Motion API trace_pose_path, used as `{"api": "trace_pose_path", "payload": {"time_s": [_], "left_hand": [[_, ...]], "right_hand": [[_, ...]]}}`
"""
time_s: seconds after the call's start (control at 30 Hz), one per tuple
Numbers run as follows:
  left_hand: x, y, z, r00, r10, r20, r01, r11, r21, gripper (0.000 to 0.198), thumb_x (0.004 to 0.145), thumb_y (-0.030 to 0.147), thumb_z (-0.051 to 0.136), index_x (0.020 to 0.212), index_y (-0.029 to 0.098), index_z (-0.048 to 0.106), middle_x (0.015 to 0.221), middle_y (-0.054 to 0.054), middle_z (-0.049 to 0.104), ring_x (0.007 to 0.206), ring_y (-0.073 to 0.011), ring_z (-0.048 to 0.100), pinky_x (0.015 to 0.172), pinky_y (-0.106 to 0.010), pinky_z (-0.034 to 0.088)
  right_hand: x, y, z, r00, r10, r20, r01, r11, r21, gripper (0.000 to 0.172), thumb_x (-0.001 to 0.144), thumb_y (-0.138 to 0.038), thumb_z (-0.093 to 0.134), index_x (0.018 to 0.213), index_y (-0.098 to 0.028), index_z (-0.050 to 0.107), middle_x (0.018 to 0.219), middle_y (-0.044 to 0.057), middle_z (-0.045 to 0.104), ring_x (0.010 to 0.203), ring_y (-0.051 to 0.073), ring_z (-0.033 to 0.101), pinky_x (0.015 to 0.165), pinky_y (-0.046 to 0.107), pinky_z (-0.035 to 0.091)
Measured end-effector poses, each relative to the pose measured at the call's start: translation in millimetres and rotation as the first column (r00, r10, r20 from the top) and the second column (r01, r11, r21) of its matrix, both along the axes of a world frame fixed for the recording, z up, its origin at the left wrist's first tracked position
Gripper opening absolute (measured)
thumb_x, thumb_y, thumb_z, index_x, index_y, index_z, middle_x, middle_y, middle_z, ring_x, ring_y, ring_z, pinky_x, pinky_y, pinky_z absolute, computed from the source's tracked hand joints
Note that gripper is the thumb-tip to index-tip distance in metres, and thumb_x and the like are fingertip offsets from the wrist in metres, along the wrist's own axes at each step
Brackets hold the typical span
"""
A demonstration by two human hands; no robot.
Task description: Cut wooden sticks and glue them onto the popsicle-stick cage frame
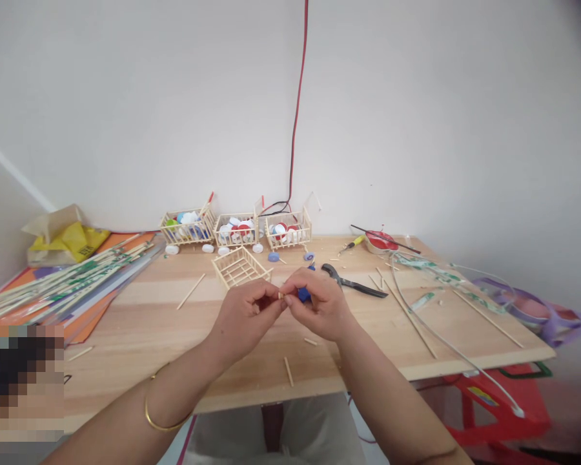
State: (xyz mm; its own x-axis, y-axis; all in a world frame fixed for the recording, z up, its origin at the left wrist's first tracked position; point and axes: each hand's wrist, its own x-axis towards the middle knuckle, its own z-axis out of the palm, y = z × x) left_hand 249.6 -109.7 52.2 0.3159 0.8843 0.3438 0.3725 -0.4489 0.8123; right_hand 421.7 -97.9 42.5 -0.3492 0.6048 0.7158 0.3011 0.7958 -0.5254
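My left hand (246, 316) and my right hand (317, 303) meet over the middle of the table, fingertips pinched together. Between them is a tiny pale piece of wooden stick (281, 295), mostly covered by the fingers. Just behind my left hand sits a small open basket (239, 266) built of thin sticks. Partly hidden behind my right hand is a blue object (304, 294) whose kind I cannot make out. Black-handled pliers (356, 284) lie to the right of that hand. Short cut sticks (288, 371) are scattered on the wood in front.
Three stick carts (237, 231) filled with bottle caps line the wall. Bundled sticks (87, 278) in plastic lie left, near a yellow bag (72, 242). At right are a red-filled bowl (381, 241), a looping white cable (445, 336) and a red stool (503, 407) below the table edge.
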Motion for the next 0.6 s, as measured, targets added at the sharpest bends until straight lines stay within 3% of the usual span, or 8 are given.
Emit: {"api": "trace_pose_path", "payload": {"time_s": [0.3, 0.43, 0.53, 0.6], "left_hand": [[-2.9, 1.4, -6.5, 0.992, 0.012, -0.123, 0.02, 0.965, 0.261, 0.014, 0.084, 0.017, 0.056, 0.071, 0.016, 0.061, 0.065, 0.002, 0.06, 0.061, -0.0107, 0.053, 0.06, -0.022, 0.038], [-3.6, 1.8, -8.4, 0.986, 0.014, -0.164, 0.049, 0.927, 0.372, 0.014, 0.084, 0.013, 0.054, 0.072, 0.015, 0.06, 0.069, -0.002, 0.061, 0.066, -0.0128, 0.056, 0.062, -0.023, 0.041], [-2.7, 2.0, -7.9, 0.987, 0.022, -0.158, 0.047, 0.907, 0.419, 0.013, 0.086, 0.015, 0.053, 0.076, 0.015, 0.062, 0.073, -0.004, 0.062, 0.07, -0.0143, 0.057, 0.064, -0.024, 0.043], [-2.0, 1.6, -6.6, 0.993, 0.011, -0.114, 0.036, 0.916, 0.398, 0.012, 0.088, 0.019, 0.054, 0.082, 0.016, 0.064, 0.08, -0.006, 0.064, 0.075, -0.0151, 0.059, 0.066, -0.024, 0.044]], "right_hand": [[-0.7, -1.2, -1.3, 1.0, 0.008, -0.018, -0.01, 0.996, -0.089, 0.013, 0.077, -0.012, 0.059, 0.087, -0.019, 0.059, 0.071, -0.001, 0.06, 0.063, 0.01, 0.055, 0.061, 0.024, 0.044], [-1.4, -1.3, -1.4, 1.0, 0.017, 0.001, -0.017, 0.999, -0.047, 0.008, 0.078, -0.014, 0.061, 0.085, -0.019, 0.06, 0.072, 0.0, 0.061, 0.064, 0.011, 0.056, 0.061, 0.024, 0.045], [-0.6, -1.8, -1.2, 1.0, -0.01, 0.002, 0.01, 1.0, -0.029, 0.006, 0.079, -0.014, 0.061, 0.079, -0.02, 0.06, 0.069, 0.0, 0.061, 0.064, 0.011, 0.056, 0.061, 0.024, 0.044], [0.9, -2.2, -2.1, 0.998, -0.026, -0.049, 0.02, 0.994, -0.11, 0.006, 0.08, -0.015, 0.062, 0.076, -0.02, 0.06, 0.069, 0.0, 0.06, 0.065, 0.011, 0.055, 0.061, 0.025, 0.043]]}}
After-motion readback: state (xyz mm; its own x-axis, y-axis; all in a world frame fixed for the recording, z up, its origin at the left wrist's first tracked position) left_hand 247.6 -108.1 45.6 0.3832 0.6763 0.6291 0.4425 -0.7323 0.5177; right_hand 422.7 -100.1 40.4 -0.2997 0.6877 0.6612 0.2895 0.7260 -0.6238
